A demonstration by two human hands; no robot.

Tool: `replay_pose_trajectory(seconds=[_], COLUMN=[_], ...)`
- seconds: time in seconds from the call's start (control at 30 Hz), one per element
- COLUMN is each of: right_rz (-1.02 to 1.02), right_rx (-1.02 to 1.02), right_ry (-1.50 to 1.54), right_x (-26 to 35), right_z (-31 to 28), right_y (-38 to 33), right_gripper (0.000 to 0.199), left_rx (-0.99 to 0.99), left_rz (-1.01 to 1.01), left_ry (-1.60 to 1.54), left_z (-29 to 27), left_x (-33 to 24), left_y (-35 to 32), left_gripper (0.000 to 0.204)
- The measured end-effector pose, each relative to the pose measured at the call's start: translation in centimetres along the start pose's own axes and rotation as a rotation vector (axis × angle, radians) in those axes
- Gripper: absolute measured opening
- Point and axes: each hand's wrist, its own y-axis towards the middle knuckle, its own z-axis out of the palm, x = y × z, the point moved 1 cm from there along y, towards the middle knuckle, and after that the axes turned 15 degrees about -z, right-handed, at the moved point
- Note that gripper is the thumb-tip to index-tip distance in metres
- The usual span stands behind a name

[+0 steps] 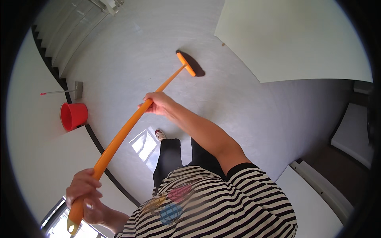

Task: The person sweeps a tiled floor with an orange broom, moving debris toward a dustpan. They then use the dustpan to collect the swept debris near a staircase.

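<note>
An orange-handled broom [126, 127] slants across the view from lower left to upper middle. Its head [189, 64], an orange block with dark bristles, rests on the grey floor. Near the handle's top end, my left hand [85, 194] is wrapped round it. Farther down the handle, about midway, my right hand [157, 104] grips it with the thumb on top. Both hands are closed on the same handle.
By the left wall stand a red bucket [74, 116] and a grey dustpan or scraper [78, 90] with a long handle. Stairs [71, 43] rise at upper left. A large white tabletop [293, 39] juts in at upper right; white furniture [309, 202] stands at lower right.
</note>
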Motion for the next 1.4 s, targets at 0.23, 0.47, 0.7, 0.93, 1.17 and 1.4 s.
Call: replay_pose_trajectory(seconds=[0.23, 0.47, 0.7, 0.93, 1.17, 1.4], right_rz=[0.115, -0.063, -0.065, -0.032, 0.042, 0.184], right_rx=[0.121, -0.427, -0.515, -0.074, 0.151, 0.036], right_ry=[0.165, 0.172, 0.176, 0.317, 0.292, 0.236], right_x=[-9.7, -14.2, -19.1, -24.9, -24.9, -24.0], right_z=[8.3, -7.7, -14.2, 5.5, 14.7, 17.3], right_y=[-9.3, -11.3, -9.6, -1.4, -0.4, -4.4], right_gripper=[0.011, 0.006, 0.007, 0.007, 0.010, 0.015], left_rx=[-0.154, -0.014, 0.478, 0.283, 0.553, 0.244], left_rz=[0.149, -0.337, -0.828, -0.069, 0.399, 0.262], left_ry=[-0.206, -0.658, -0.542, -0.486, -0.397, -0.857], left_z=[-19.8, -9.2, -9.5, -23.2, -32.1, -35.6], left_x=[0.8, 10.8, 16.6, 10.2, 7.4, 10.1], left_y=[-8.7, -3.7, -3.2, 3.1, 1.4, -1.5], left_gripper=[0.014, 0.029, 0.014, 0.018, 0.017, 0.017])
